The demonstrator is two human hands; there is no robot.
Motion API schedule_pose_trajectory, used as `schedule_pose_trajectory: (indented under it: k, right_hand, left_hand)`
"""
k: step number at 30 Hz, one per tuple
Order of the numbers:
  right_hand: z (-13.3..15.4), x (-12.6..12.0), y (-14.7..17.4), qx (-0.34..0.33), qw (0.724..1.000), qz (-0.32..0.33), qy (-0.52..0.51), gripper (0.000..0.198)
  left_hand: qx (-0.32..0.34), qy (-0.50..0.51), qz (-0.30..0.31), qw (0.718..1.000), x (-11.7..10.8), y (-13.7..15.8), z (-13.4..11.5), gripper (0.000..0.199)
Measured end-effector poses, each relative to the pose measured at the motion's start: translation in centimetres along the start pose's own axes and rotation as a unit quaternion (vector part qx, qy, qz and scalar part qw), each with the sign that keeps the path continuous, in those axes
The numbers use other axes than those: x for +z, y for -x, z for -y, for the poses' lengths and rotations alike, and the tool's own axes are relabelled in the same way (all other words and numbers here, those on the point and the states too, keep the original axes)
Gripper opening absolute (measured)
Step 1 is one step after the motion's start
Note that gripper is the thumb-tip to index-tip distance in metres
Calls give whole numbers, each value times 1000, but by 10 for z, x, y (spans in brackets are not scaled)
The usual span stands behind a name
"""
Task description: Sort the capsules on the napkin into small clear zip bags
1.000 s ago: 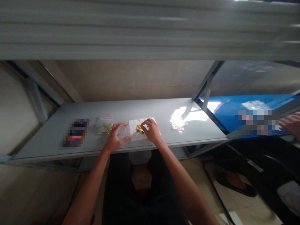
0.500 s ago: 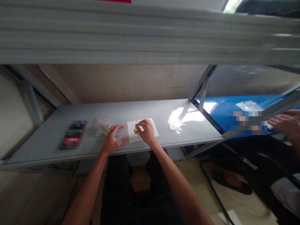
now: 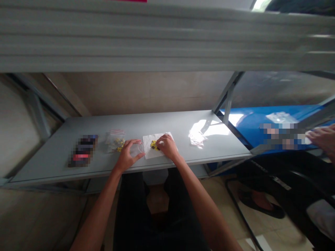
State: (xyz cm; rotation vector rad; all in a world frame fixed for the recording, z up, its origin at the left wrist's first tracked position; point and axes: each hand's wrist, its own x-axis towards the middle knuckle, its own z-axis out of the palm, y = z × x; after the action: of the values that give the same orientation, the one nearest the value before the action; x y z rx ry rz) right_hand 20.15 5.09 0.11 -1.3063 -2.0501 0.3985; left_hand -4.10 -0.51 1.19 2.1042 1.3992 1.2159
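My left hand (image 3: 129, 155) holds a small clear plastic bag (image 3: 136, 149), thumb and forefinger spread at its rounded mouth, which faces right. To its right lies a white sheet (image 3: 149, 152) of paper or cloth with a pile of small yellow pieces (image 3: 154, 145) on it, some with dark parts. My right hand (image 3: 166, 146) is over the sheet at the right side of the pile, its fingertips pinched together. Whatever sits in that pinch is too small to make out. Left of my left hand, a larger clear zip bag (image 3: 112, 141) contains more yellow pieces.
The grey table (image 3: 131, 123) carries a blurred-out dark and red object (image 3: 83, 151) at left and several small clear bags (image 3: 196, 138) at right. A shelf beam (image 3: 167, 45) crosses above. Another person's hand (image 3: 323, 137) is beside the blue table (image 3: 251, 130) at right.
My right hand has shifted slightly right, from over the yellow pieces to the pile's right side, so more of them show. My left hand keeps hold of the small bag.
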Motion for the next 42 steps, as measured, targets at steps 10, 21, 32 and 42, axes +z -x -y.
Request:
schedule_pose_trajectory:
  k: [10,21,32,42]
  right_hand:
    - [48,10,1,-78,986,-36,-141,8]
    - [14,2,-2,-25,990,-68,-117,19]
    - [-6,7,-1,-47,999,7,-19,13]
    - [14,-3,2,-43,995,-24,-84,10]
  left_hand:
    - [-1,-8,14,1000,-1,-1,-1,54]
    - [6,-10,6,1000,1,1,2,50]
    - [3,-8,10,1000,0,1,0,46]
    - [-3,-9,10,1000,0,1,1,49]
